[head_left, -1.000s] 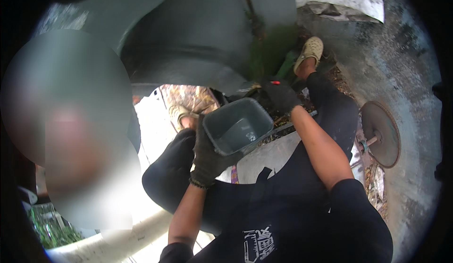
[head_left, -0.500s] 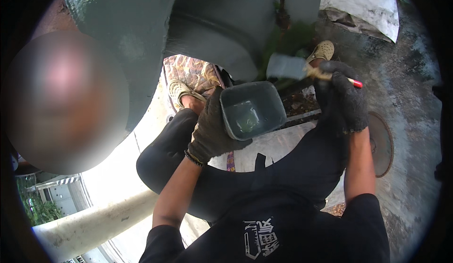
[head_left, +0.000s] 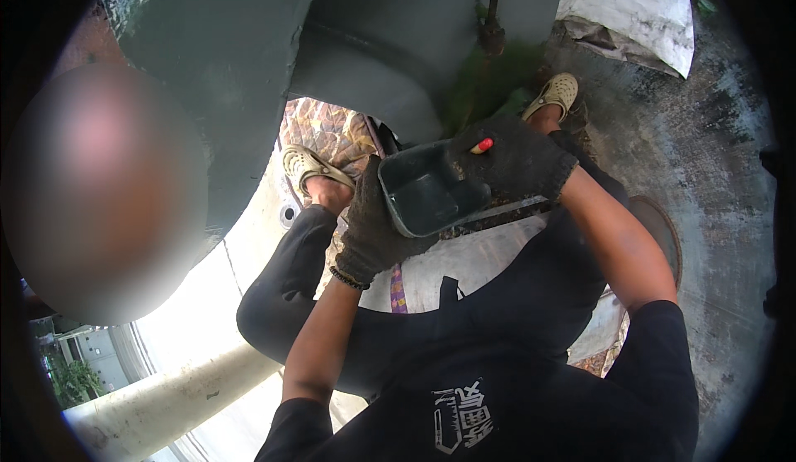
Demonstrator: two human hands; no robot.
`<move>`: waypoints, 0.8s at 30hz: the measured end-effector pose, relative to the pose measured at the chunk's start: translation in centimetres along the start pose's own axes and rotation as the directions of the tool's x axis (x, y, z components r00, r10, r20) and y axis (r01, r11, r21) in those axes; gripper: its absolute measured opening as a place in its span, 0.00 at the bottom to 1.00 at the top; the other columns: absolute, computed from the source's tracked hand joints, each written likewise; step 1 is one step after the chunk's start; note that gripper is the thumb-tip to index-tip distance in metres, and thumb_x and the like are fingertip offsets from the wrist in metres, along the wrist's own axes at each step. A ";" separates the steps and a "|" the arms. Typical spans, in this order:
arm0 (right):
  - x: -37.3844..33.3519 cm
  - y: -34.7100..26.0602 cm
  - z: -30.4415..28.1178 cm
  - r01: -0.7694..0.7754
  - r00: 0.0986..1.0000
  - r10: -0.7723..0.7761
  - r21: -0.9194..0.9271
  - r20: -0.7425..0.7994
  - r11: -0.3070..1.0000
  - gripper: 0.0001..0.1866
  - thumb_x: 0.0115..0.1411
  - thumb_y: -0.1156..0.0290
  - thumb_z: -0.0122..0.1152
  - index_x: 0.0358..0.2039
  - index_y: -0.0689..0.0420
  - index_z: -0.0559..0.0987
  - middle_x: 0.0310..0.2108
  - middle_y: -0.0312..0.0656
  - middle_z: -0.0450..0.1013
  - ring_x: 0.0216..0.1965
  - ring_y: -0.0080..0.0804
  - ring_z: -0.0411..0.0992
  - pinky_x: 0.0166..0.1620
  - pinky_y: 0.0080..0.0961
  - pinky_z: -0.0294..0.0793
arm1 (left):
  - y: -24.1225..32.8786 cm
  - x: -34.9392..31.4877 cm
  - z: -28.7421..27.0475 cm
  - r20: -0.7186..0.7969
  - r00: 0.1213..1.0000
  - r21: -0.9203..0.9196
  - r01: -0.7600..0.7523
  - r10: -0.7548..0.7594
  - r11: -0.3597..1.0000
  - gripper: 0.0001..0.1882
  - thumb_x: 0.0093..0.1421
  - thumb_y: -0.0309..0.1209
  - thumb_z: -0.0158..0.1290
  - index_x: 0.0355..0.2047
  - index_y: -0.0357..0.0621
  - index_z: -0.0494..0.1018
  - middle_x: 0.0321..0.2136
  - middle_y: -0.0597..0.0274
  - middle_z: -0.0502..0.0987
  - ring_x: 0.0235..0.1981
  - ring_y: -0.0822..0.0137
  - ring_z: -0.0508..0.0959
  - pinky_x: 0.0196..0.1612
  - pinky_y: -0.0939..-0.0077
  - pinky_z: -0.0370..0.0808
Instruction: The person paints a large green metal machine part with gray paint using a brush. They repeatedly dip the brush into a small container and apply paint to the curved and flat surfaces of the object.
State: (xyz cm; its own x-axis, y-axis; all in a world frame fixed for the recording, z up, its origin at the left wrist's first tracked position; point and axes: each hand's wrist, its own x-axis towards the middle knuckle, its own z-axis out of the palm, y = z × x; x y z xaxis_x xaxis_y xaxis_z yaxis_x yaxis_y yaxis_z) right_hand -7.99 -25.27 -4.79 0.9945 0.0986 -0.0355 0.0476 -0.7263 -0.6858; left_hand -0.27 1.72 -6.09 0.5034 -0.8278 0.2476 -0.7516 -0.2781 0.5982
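Note:
A square, dark grey-green tub [head_left: 419, 205] is gripped at its left side by my left hand [head_left: 373, 234], which wears a dark knit glove. Inside the tub the walls are coated and shiny. My right hand [head_left: 518, 159], gloved the same way, is closed around a paintbrush [head_left: 482, 145] at the tub's right rim. Only the red-tipped end of the brush handle shows plainly; the bristles are hidden by the hand and the tub.
A large grey curved panel [head_left: 373, 64] hangs over the space ahead, with a rusty rod [head_left: 494, 14] at its right. A white sheet [head_left: 626, 10] lies at the far right. Past the left foot is a patterned quilted cloth [head_left: 323, 126]. A pale pole [head_left: 174, 387] crosses lower left.
My right hand has swung left with the paintbrush, from beside the right knee to the tub's rim. The handle's red end now points up toward me. The tub has shifted slightly left.

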 end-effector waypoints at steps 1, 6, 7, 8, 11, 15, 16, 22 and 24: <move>0.2 -0.1 0.1 0.017 1.000 -0.017 -0.028 0.002 0.999 0.13 0.67 0.64 0.66 0.48 0.55 0.88 0.40 0.45 0.86 0.40 0.37 0.84 0.47 0.36 0.82 | -0.1 -0.2 0.0 -0.005 1.000 0.000 0.003 -0.003 1.000 0.53 0.43 0.41 0.78 0.67 0.40 0.64 0.57 0.50 0.75 0.59 0.49 0.78 0.64 0.55 0.75; 1.5 -2.5 0.2 -0.034 0.992 0.050 -0.134 0.116 0.990 0.13 0.67 0.63 0.66 0.46 0.56 0.87 0.38 0.47 0.85 0.41 0.46 0.84 0.47 0.41 0.81 | -0.2 -0.5 0.2 -0.023 0.999 0.004 0.041 -0.041 0.999 0.55 0.44 0.42 0.79 0.69 0.39 0.62 0.59 0.49 0.75 0.61 0.49 0.78 0.65 0.55 0.75; 1.1 -2.3 0.4 -0.030 0.998 0.037 -0.117 0.052 0.993 0.13 0.67 0.63 0.66 0.47 0.56 0.87 0.38 0.46 0.85 0.41 0.46 0.84 0.47 0.42 0.81 | -0.2 -0.5 0.3 -0.030 0.998 0.003 0.049 -0.049 0.999 0.56 0.44 0.42 0.79 0.69 0.39 0.62 0.59 0.48 0.75 0.61 0.48 0.78 0.65 0.55 0.75; 0.4 -1.8 0.6 -0.026 1.000 0.025 -0.100 -0.013 0.995 0.13 0.68 0.63 0.66 0.47 0.55 0.87 0.38 0.46 0.85 0.40 0.46 0.84 0.47 0.42 0.81 | -0.3 -0.6 0.6 -0.037 0.997 -0.001 0.066 -0.066 0.998 0.56 0.44 0.42 0.79 0.69 0.39 0.62 0.60 0.48 0.75 0.61 0.48 0.78 0.66 0.54 0.74; -0.9 -1.5 -0.3 -0.039 0.990 0.025 -0.095 -0.138 0.995 0.13 0.68 0.65 0.64 0.49 0.55 0.86 0.38 0.47 0.85 0.40 0.47 0.84 0.47 0.42 0.81 | -3.8 -2.8 2.6 -0.084 0.972 -0.124 0.210 -0.221 0.970 0.57 0.44 0.41 0.79 0.70 0.38 0.60 0.61 0.48 0.75 0.62 0.49 0.78 0.66 0.55 0.74; -3.0 3.6 1.1 -0.230 0.919 0.287 0.223 -0.271 0.947 0.13 0.72 0.67 0.60 0.52 0.56 0.84 0.39 0.45 0.84 0.40 0.40 0.83 0.45 0.38 0.81 | -4.9 -3.5 3.3 -0.194 0.844 -0.259 0.446 -0.499 0.856 0.57 0.48 0.40 0.77 0.72 0.36 0.58 0.63 0.47 0.74 0.63 0.53 0.77 0.67 0.57 0.74; -3.5 4.5 1.5 -0.238 0.889 0.340 0.325 -0.306 0.915 0.14 0.73 0.67 0.58 0.53 0.56 0.84 0.38 0.44 0.83 0.40 0.37 0.82 0.44 0.36 0.81 | -3.9 -3.1 2.6 -0.245 0.790 -0.251 0.508 -0.562 0.824 0.57 0.49 0.40 0.77 0.73 0.35 0.57 0.63 0.47 0.74 0.64 0.54 0.77 0.67 0.58 0.74; -5.2 10.8 6.0 0.153 0.756 0.603 0.964 -0.255 0.216 0.19 0.77 0.61 0.51 0.56 0.60 0.81 0.34 0.35 0.75 0.33 0.25 0.74 0.37 0.28 0.77 | -13.4 -4.9 2.8 -0.542 0.563 -0.327 0.543 -0.624 0.773 0.50 0.58 0.41 0.74 0.71 0.32 0.59 0.60 0.43 0.76 0.59 0.54 0.79 0.64 0.58 0.76; -6.0 12.5 7.0 0.191 0.695 0.687 0.975 -0.215 0.112 0.20 0.77 0.59 0.51 0.55 0.61 0.81 0.32 0.34 0.74 0.31 0.25 0.73 0.36 0.28 0.76 | -14.7 -3.6 3.6 -0.587 0.487 -0.438 0.481 -0.646 0.760 0.44 0.62 0.42 0.72 0.67 0.29 0.61 0.58 0.43 0.78 0.56 0.55 0.80 0.60 0.60 0.79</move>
State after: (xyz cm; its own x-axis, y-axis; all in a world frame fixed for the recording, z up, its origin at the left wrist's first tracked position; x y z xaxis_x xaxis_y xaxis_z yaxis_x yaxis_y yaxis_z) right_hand -14.05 -30.18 -18.17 0.7435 -0.5764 -0.3392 0.1039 0.6006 -0.7928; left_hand 7.43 7.04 -18.50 0.9814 0.0623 0.1814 -0.1425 -0.3960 0.9071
